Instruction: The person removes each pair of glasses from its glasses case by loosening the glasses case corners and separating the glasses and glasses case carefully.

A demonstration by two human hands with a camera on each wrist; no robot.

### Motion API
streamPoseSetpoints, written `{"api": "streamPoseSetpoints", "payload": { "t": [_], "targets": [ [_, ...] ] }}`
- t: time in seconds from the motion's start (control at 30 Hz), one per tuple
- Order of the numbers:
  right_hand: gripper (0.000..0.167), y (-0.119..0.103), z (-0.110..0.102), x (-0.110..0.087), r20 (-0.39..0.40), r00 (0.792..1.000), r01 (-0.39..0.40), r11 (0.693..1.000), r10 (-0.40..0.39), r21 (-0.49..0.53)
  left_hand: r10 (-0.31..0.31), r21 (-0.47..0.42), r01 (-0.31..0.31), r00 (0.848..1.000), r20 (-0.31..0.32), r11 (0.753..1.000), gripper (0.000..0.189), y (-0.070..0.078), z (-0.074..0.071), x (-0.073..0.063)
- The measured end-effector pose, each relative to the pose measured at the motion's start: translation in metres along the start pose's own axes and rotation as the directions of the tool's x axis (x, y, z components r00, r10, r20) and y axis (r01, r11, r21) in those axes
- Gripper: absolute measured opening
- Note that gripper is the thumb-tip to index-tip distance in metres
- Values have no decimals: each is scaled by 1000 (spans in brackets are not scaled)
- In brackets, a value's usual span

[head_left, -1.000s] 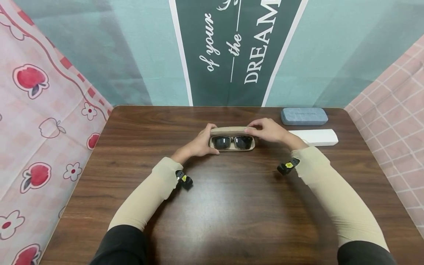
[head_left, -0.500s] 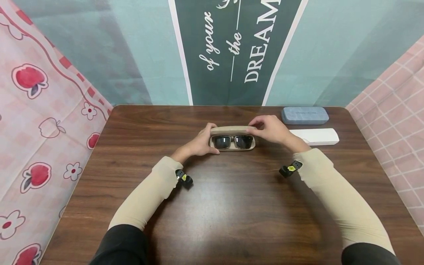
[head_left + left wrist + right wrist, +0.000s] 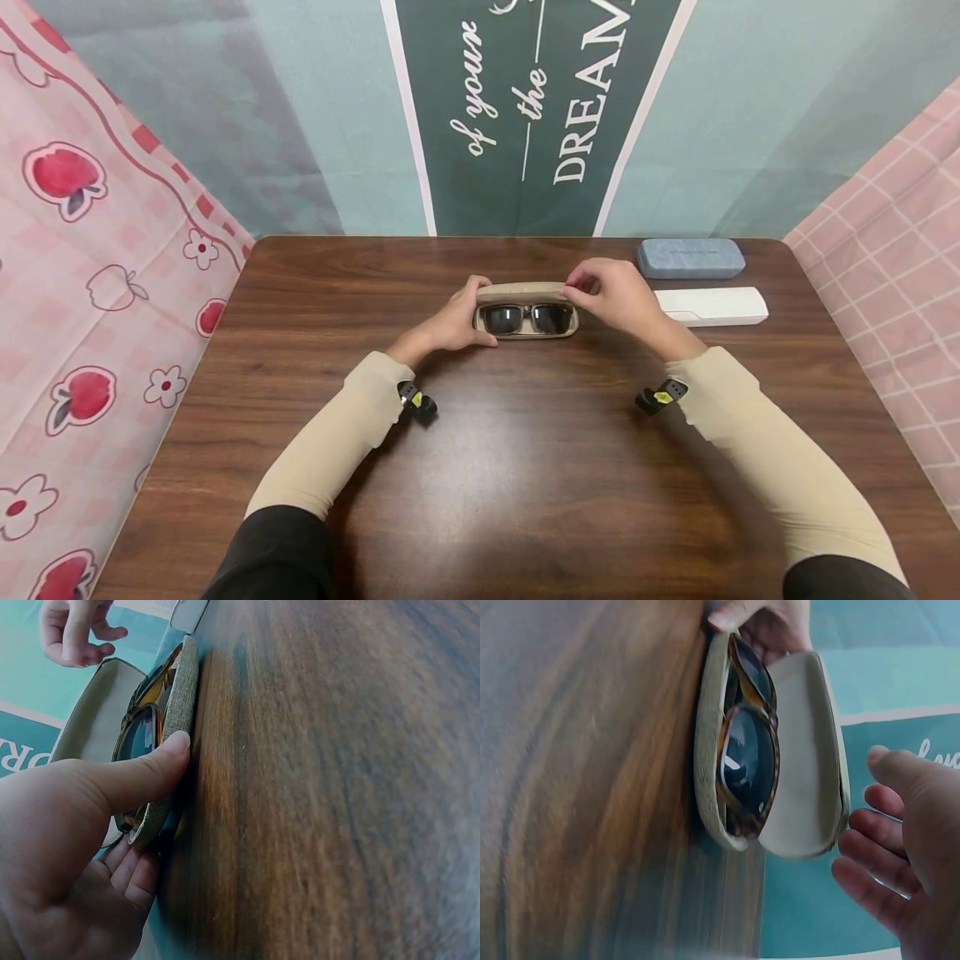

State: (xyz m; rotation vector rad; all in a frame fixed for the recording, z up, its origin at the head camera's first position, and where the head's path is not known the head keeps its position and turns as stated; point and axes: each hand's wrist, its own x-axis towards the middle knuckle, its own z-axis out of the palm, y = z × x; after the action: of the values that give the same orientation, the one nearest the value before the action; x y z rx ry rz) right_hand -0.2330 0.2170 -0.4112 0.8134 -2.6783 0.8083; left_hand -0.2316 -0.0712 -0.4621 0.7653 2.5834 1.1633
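A beige fabric glasses case point(image 3: 517, 292) lies on the wooden table with its lid raised. Sunglasses point(image 3: 551, 319) with dark lenses sit inside it; their brown tortoiseshell frame shows in the right wrist view. My left hand point(image 3: 454, 322) grips the case's left end, its thumb point(image 3: 154, 771) on the front wall and its other fingers behind. At the lid's right end is my right hand point(image 3: 922, 832), fingers loosely bent beside the lid point(image 3: 802, 765). Its thumb stands off the lid, and whether a fingertip touches the lid's edge I cannot tell.
Towards the back right of the table point(image 3: 510, 467) lie a blue case point(image 3: 690, 259) and, in front of it, a white case point(image 3: 716, 307), partly behind my right hand. A teal cloth with lettering hangs beyond the back edge.
My right hand has shifted slightly right along the lid, and its thumb has drawn back from the lid's front. The left hand, case and sunglasses stay put.
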Motion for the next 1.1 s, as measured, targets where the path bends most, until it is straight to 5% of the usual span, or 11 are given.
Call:
{"api": "streamPoseSetpoints", "payload": {
  "t": [0.27,1.1],
  "targets": [
    [14,-18,4,-5,3,996,90,996,-90,-24,-1,-4,1,1000,7,1000,90,1,0,1],
    [22,-48,31,-11,110,978,197,953,-176,-232,2,-3,-2,1000,7,1000,90,0,0,0]
  ]
}}
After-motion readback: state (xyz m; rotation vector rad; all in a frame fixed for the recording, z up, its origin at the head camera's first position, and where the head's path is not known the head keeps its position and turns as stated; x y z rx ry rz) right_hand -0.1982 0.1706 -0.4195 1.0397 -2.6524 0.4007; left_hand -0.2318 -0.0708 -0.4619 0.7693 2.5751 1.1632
